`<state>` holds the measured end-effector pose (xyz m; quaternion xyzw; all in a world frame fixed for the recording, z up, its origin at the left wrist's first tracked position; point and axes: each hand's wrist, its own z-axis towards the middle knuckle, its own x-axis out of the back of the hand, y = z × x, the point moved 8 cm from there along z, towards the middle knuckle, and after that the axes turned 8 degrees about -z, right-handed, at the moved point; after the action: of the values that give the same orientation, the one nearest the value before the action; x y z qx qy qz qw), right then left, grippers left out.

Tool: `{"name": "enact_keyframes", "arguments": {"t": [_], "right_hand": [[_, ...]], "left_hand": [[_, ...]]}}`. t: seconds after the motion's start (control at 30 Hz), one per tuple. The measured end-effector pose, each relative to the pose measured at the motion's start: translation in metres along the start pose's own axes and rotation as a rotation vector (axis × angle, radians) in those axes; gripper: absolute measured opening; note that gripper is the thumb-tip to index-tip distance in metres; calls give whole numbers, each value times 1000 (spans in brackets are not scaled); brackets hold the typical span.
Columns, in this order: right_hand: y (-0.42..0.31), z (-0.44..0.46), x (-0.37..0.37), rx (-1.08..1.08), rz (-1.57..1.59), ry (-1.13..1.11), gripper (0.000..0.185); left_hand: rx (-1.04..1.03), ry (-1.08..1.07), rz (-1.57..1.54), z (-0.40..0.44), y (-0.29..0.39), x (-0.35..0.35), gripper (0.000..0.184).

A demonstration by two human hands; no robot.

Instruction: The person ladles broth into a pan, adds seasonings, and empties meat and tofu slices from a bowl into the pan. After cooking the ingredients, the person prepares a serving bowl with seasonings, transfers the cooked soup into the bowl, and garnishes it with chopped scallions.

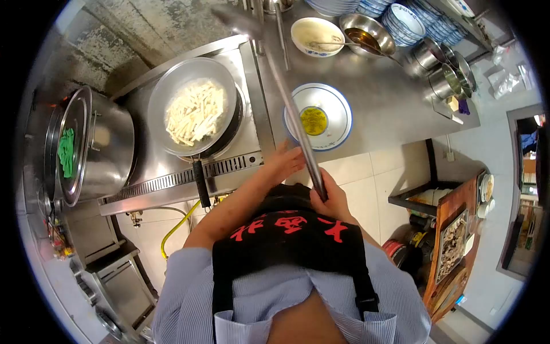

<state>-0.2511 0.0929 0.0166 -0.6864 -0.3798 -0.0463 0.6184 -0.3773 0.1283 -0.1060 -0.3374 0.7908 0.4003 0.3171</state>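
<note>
My right hand [332, 198] is closed around the lower end of a long-handled metal ladle [290, 103]. The ladle slants up and left, and its blurred head is at the top, beyond the stove. My left hand [285, 164] is beside the handle with its fingers stretched out; whether they touch it I cannot tell. Just ahead, a white bowl with a blue rim [338, 114] has yellow liquid [314, 121] at its bottom, and the handle crosses over it. On the stove to the left, a pan [157, 114] holds pale cut strips [196, 112].
A large steel pot [112, 152] with a green cloth [66, 152] stands far left. At the counter's back are a pale bowl [301, 28] with a spoon, a steel bowl [387, 39] of dark liquid and stacked blue-white bowls [404, 23]. A wooden board [467, 200] is at right.
</note>
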Motion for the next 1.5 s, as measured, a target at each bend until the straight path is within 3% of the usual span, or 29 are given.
{"name": "enact_keyframes", "arguments": {"t": [0.07,0.2,0.3,0.4,0.47,0.53,0.6,0.67,0.77,0.8,0.9,0.97,1.1,1.13,1.27,1.37,1.5], "right_hand": [[2,-9,5,23,-22,76,55],[11,-24,13,9,-63,145,52],[16,-28,6,-17,-53,88,54],[16,-26,-6,81,13,86,59],[13,-17,-18,83,80,-38,59],[0,-7,-34,57,245,-184,58],[-23,-4,-52,-21,501,-360,56],[-27,13,-69,-45,336,-426,54],[-34,32,-96,-2,196,-488,55],[-38,34,-106,-16,191,-529,56],[-49,35,-134,-28,172,-607,59],[-54,38,-151,-47,135,-634,58],[-69,50,-174,-4,116,-636,47],[-64,59,-182,-8,115,-631,44],[-62,83,-192,-13,75,-490,37],[-65,80,-187,-115,252,-489,27],[-64,74,-177,-137,269,-378,12]], "left_hand": [[-4,-64,-51,26,-4,-9,44],[-115,161,7,54,3,15,35],[-94,237,25,35,33,21,34],[-206,308,25,17,57,42,45],[-229,295,132,3,61,63,47],[-224,187,328,-37,63,73,48],[-294,208,564,-94,68,81,39],[-469,295,681,-145,68,113,32],[-525,616,1007,-227,74,167,25],[-553,601,684,-240,65,197,22],[-804,880,956,-296,84,213,19],[-826,916,781,-311,90,237,19],[-819,1051,1102,-314,118,253,21],[-703,1063,1143,-310,123,255,23],[-665,1007,1350,-284,134,277,20],[-746,961,1523,-274,142,262,19],[-672,904,1564,-259,143,262,15]]}}
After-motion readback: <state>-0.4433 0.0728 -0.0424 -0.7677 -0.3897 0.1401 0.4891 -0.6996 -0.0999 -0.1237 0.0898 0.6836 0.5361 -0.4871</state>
